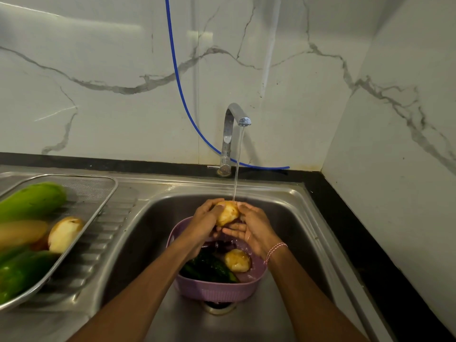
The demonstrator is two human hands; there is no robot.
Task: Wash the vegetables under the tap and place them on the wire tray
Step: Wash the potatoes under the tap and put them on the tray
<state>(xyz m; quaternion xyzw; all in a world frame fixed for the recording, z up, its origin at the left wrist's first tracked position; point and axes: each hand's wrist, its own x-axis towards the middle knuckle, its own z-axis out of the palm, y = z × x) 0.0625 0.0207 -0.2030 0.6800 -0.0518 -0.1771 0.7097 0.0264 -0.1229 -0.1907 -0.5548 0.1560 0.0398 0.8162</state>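
A person's left hand point(206, 218) curled its fingers round a potato point(227, 213) under the running tap point(233, 134), while the right hand point(251, 228), fingers nearly straight, pressed against its other side. Below both hands sat a purple basket point(217, 290) holding a second potato point(237, 260); the wire tray point(103, 206) lay well left of the left hand.

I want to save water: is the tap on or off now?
On. A thin stream runs from the tap down onto the potato that the left hand grips and the right hand touches.
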